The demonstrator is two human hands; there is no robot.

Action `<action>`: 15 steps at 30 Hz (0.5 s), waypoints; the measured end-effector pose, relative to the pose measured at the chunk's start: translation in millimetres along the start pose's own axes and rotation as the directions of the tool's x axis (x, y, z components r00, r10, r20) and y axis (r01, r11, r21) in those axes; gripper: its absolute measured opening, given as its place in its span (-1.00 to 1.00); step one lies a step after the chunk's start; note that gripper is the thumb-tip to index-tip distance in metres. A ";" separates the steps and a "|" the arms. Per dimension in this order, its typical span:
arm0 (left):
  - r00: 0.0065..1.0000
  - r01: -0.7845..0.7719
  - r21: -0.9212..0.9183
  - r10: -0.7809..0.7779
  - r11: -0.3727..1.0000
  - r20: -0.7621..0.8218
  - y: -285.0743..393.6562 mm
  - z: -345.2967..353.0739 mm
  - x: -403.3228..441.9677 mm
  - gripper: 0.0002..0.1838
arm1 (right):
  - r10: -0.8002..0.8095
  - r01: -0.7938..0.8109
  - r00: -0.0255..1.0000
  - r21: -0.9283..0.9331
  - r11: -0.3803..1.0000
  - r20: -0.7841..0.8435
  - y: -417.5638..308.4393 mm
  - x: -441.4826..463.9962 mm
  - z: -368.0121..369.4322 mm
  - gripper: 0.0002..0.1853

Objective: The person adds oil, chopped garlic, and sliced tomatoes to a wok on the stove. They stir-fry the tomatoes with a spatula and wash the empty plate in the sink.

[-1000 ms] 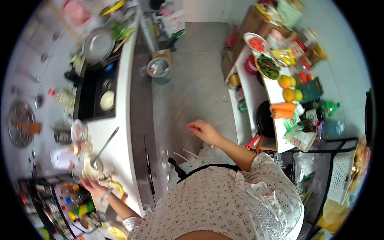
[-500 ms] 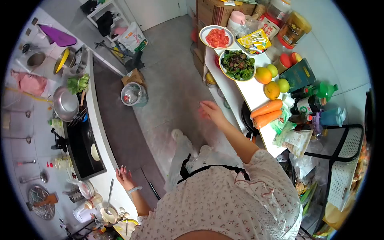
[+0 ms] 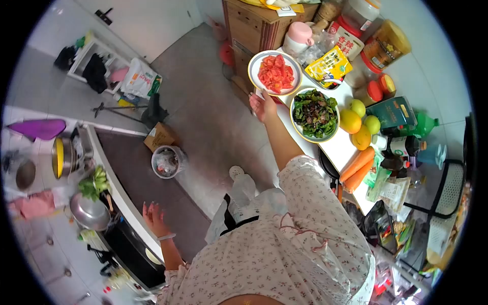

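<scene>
Just below the plate of chopped tomatoes [image 3: 275, 74], my right hand [image 3: 263, 107] is raised with its fingers apart. Its thumb is close to the plate's rim; whether they touch I cannot tell. A bowl of dark leafy greens [image 3: 315, 115] stands right beside that plate on the white shelf top. On the other side, my left hand [image 3: 155, 220] hangs open over the edge of the sink counter [image 3: 121, 190], holding nothing.
Oranges, green fruit and carrots [image 3: 358, 169] lie along the shelf among jars and bottles. A waste bin [image 3: 169, 161] and a cardboard box [image 3: 160, 136] stand on the floor. Across from the shelf are a black sink [image 3: 133, 254] and a metal bowl [image 3: 90, 211].
My body has turned and moved toward the shelf. My right hand has risen from over the floor to the tomato plate. My left hand stays open by the counter.
</scene>
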State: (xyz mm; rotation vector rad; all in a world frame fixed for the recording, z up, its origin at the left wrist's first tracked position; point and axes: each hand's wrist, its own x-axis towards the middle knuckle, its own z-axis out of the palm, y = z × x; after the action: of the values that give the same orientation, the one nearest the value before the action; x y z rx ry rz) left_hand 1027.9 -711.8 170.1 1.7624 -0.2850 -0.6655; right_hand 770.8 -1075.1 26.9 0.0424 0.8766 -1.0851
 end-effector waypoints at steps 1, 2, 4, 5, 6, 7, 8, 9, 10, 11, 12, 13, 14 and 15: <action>1.000 -0.003 0.034 0.003 0.999 0.004 3.1 3.0 14.6 -0.57 | -0.013 0.014 1.000 0.009 1.000 -0.023 -1.7 6.1 -0.9 -0.65; 1.000 0.001 0.054 -0.001 0.999 0.014 4.8 6.6 26.0 -0.58 | -0.009 0.009 1.000 0.007 1.000 0.025 -2.9 11.0 -1.7 -0.67; 0.999 0.027 0.062 -0.028 0.998 0.016 6.1 13.0 44.6 -0.59 | 0.006 -0.006 1.000 -0.002 1.000 0.025 -4.1 17.0 1.1 -0.73; 0.999 0.043 0.054 -0.044 0.998 0.012 4.4 16.4 48.9 -0.59 | 0.000 0.000 1.000 -0.004 1.000 0.012 -2.9 17.9 0.9 -0.73; 0.998 0.060 0.047 -0.060 0.997 0.009 2.5 19.6 53.0 -0.59 | -0.036 0.035 0.999 0.034 0.999 0.016 -1.5 19.2 -0.2 -0.75; 0.998 0.068 0.052 -0.069 0.996 0.012 7.8 27.4 52.7 -0.60 | -0.074 0.073 0.997 0.063 0.995 0.022 -7.3 18.1 7.1 -0.77; 0.997 0.069 0.059 -0.070 0.996 0.016 5.4 29.5 53.6 -0.60 | -0.076 0.075 0.997 0.060 0.995 0.016 -5.5 19.3 6.0 -0.77; 0.997 0.070 0.067 -0.072 0.995 0.019 3.1 31.6 54.4 -0.60 | -0.098 0.102 0.994 0.079 0.992 -0.052 -3.0 20.1 4.7 -0.77; 0.996 0.081 0.064 -0.083 0.995 0.024 -1.5 33.7 55.3 -0.61 | -0.117 0.129 0.986 0.097 0.987 -0.119 -1.9 21.3 3.9 -0.78; 0.995 0.089 0.068 -0.091 0.994 0.027 -3.6 33.4 52.7 -0.61 | -0.117 0.129 0.985 0.098 0.987 -0.124 0.6 20.7 0.8 -0.78; 0.995 0.097 0.071 -0.100 0.993 0.029 -4.8 33.7 49.8 -0.61 | -0.108 0.116 0.991 0.103 0.988 -0.078 3.6 13.5 -0.5 -0.79; 0.995 0.095 0.064 -0.097 0.993 0.035 -5.0 34.3 44.5 -0.61 | -0.100 0.102 0.995 0.106 0.989 -0.029 7.1 6.3 -2.0 -0.80; 0.995 0.096 0.056 -0.098 0.994 0.035 -2.0 37.0 40.0 -0.61 | -0.110 0.112 0.993 0.062 0.992 -0.042 6.5 -1.9 3.3 -0.81; 0.995 0.096 0.049 -0.098 0.994 0.035 1.2 39.8 35.4 -0.61 | -0.106 0.108 0.993 0.062 0.992 -0.044 9.9 -5.4 -2.2 -0.81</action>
State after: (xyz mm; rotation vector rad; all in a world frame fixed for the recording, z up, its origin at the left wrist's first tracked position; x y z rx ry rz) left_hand 1034.1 -762.4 154.5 1.8192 -0.2433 -0.7675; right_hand 776.3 -1065.2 25.1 0.0713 0.8884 -1.2162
